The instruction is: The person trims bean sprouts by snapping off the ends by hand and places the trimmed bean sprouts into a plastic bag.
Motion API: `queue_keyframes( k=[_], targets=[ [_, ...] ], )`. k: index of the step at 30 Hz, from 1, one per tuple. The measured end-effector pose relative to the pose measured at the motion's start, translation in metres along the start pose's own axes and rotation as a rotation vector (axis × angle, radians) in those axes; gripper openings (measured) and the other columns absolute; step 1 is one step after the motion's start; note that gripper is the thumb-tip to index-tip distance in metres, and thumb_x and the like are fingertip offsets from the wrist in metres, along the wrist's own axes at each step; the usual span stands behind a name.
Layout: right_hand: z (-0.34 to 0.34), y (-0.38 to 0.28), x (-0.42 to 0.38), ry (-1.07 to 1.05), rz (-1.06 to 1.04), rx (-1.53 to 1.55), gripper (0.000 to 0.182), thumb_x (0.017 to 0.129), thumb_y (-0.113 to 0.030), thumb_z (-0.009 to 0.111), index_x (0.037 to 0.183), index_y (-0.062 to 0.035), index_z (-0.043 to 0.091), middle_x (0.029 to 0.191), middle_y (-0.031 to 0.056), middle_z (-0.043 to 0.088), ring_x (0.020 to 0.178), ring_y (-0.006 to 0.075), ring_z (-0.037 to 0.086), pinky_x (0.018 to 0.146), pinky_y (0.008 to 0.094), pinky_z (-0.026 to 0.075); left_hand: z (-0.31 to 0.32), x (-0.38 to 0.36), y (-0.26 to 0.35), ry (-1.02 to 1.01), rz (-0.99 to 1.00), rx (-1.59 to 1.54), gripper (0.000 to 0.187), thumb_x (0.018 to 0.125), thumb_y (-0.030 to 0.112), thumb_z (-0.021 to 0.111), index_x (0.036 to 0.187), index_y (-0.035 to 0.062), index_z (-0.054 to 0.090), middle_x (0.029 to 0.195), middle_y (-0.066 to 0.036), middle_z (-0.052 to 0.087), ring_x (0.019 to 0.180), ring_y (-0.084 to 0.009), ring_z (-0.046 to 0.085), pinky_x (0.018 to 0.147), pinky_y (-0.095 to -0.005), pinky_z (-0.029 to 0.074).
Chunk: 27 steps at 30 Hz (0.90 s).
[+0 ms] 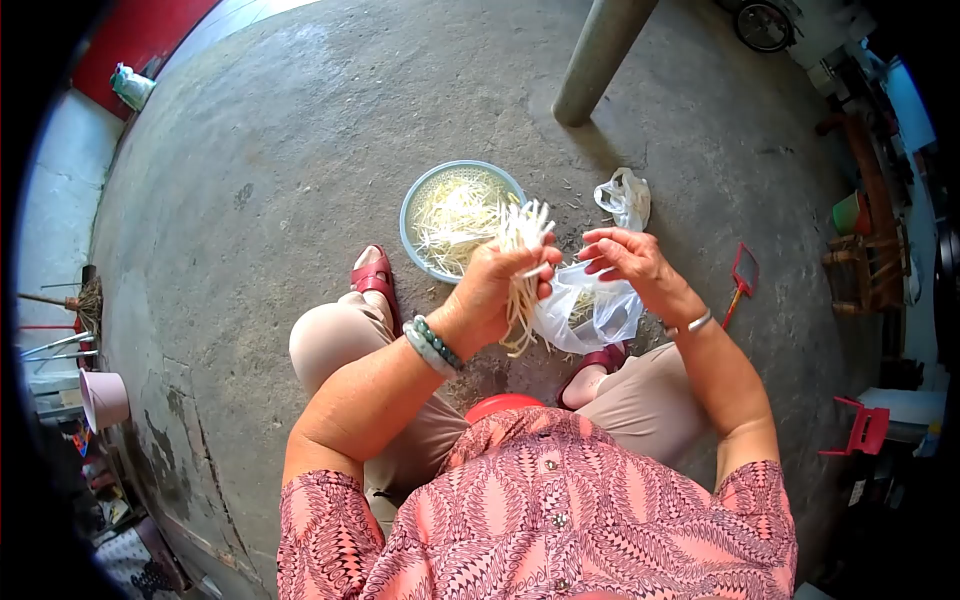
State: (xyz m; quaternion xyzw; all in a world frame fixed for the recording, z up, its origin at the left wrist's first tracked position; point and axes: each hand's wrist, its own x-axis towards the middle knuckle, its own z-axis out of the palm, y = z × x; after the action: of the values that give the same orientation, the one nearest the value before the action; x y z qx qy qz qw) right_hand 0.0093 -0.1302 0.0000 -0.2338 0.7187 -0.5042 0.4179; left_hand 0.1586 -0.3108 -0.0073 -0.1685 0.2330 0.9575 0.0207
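My left hand (492,290) is closed around a bunch of pale bean sprouts (523,228), thick white ends up and thin yellowish tails hanging below. To its right my right hand (637,262) is raised with fingers curved and somewhat apart, and nothing shows in them. More sprouts (458,215) lie heaped in a round, light blue-rimmed basket (404,226) on the floor beyond my left hand. Below my right hand, a white plastic bag (612,312) lies open on the floor with thin scraps inside. My left hand hides part of the basket's near side.
A second, crumpled plastic bag (626,198) sits on the floor beyond my right hand. A fly swatter (743,275) lies at right, and a grey post (600,65) rises ahead. A pink bucket (104,399) stands far left; a red stool (858,427) is far right.
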Motion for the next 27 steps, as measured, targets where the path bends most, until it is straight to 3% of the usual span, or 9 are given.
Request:
queue_keyframes(
  k=[1, 6, 13, 17, 18, 21, 22, 25, 27],
  targets=[
    [0.008, -0.005, -0.006, -0.02, 0.034, 0.143, 0.041, 0.093, -0.035, 0.052, 0.119, -0.0032, 0.055, 0.103, 0.0076, 0.064, 0.088, 0.0147, 0.063, 0.074, 0.0279, 0.051, -0.002, -0.003, -0.003, -0.032, -0.038, 0.026, 0.032, 0.088, 0.014, 0.06, 0.116, -0.0001, 0.051, 0.093, -0.005, 0.063, 0.075, -0.0107, 0.062, 0.066, -0.0246, 0.054],
    [0.024, -0.002, 0.005, -0.056, -0.033, 0.541, 0.053, 0.094, -0.042, 0.048, 0.125, 0.001, 0.047, 0.11, 0.0146, 0.061, 0.097, 0.0211, 0.062, 0.084, 0.0347, 0.05, -0.003, -0.004, -0.009, -0.036, -0.141, 0.087, 0.034, 0.09, 0.015, 0.058, 0.12, 0.0005, 0.051, 0.093, -0.005, 0.063, 0.074, -0.0092, 0.061, 0.063, -0.0233, 0.054],
    [0.014, -0.015, 0.02, -0.146, -0.112, 0.275, 0.051, 0.091, -0.039, 0.054, 0.121, 0.0016, 0.051, 0.11, 0.0134, 0.061, 0.101, 0.0187, 0.059, 0.088, 0.0333, 0.047, 0.0, 0.0, -0.016, 0.0, -0.249, 0.296, 0.028, 0.09, 0.019, 0.06, 0.115, 0.0081, 0.057, 0.087, 0.001, 0.065, 0.069, -0.0039, 0.058, 0.056, -0.0189, 0.05],
    [0.013, -0.011, 0.026, 0.047, -0.424, 0.053, 0.035, 0.086, -0.016, 0.062, 0.117, -0.0008, 0.055, 0.123, 0.0134, 0.055, 0.106, 0.0203, 0.057, 0.089, 0.0321, 0.046, 0.0, 0.002, -0.02, 0.008, -0.292, 0.349, 0.018, 0.09, 0.018, 0.06, 0.107, 0.0108, 0.06, 0.087, 0.002, 0.065, 0.068, -0.0028, 0.057, 0.055, -0.0184, 0.049],
    [0.012, -0.023, 0.021, 0.07, -0.448, -0.103, 0.03, 0.081, -0.006, 0.063, 0.11, -0.005, 0.059, 0.125, 0.0137, 0.054, 0.109, 0.0235, 0.056, 0.093, 0.0342, 0.044, -0.003, 0.003, -0.022, -0.005, -0.297, 0.341, 0.016, 0.09, 0.018, 0.06, 0.105, 0.0109, 0.06, 0.087, 0.002, 0.065, 0.068, -0.0025, 0.057, 0.055, -0.0183, 0.049],
    [0.015, -0.019, 0.021, 0.052, -0.681, -0.311, 0.028, 0.076, -0.005, 0.065, 0.104, -0.0068, 0.062, 0.124, 0.0157, 0.054, 0.113, 0.0289, 0.054, 0.095, 0.0379, 0.042, -0.003, 0.003, -0.022, -0.003, -0.305, 0.353, 0.012, 0.09, 0.018, 0.06, 0.099, 0.011, 0.061, 0.086, 0.003, 0.064, 0.068, -0.0013, 0.055, 0.055, -0.0179, 0.047],
    [0.019, -0.02, 0.019, 0.059, -0.712, -0.378, 0.03, 0.071, -0.003, 0.067, 0.1, -0.0055, 0.063, 0.124, 0.0163, 0.053, 0.116, 0.0354, 0.05, 0.098, 0.0421, 0.039, -0.004, 0.004, -0.022, 0.009, -0.305, 0.379, 0.012, 0.09, 0.019, 0.06, 0.099, 0.011, 0.061, 0.086, 0.003, 0.064, 0.068, -0.0012, 0.055, 0.055, -0.0177, 0.047],
    [0.026, -0.018, 0.019, 0.129, -0.886, -0.721, 0.033, 0.068, -0.004, 0.067, 0.1, -0.0041, 0.062, 0.125, 0.0168, 0.053, 0.116, 0.0392, 0.046, 0.099, 0.0454, 0.037, -0.006, 0.005, -0.023, 0.014, -0.285, 0.424, 0.012, 0.09, 0.019, 0.061, 0.099, 0.0113, 0.06, 0.085, 0.003, 0.063, 0.068, -0.0015, 0.055, 0.055, -0.0174, 0.046],
    [0.028, -0.012, 0.02, 0.117, -0.864, -0.78, 0.033, 0.067, -0.006, 0.068, 0.099, -0.0023, 0.061, 0.125, 0.0168, 0.052, 0.115, 0.0399, 0.046, 0.098, 0.0471, 0.037, -0.009, 0.006, -0.025, 0.013, -0.271, 0.421, 0.012, 0.09, 0.019, 0.061, 0.099, 0.0113, 0.06, 0.084, 0.003, 0.063, 0.068, -0.0019, 0.056, 0.055, -0.0174, 0.046]
  ],
)
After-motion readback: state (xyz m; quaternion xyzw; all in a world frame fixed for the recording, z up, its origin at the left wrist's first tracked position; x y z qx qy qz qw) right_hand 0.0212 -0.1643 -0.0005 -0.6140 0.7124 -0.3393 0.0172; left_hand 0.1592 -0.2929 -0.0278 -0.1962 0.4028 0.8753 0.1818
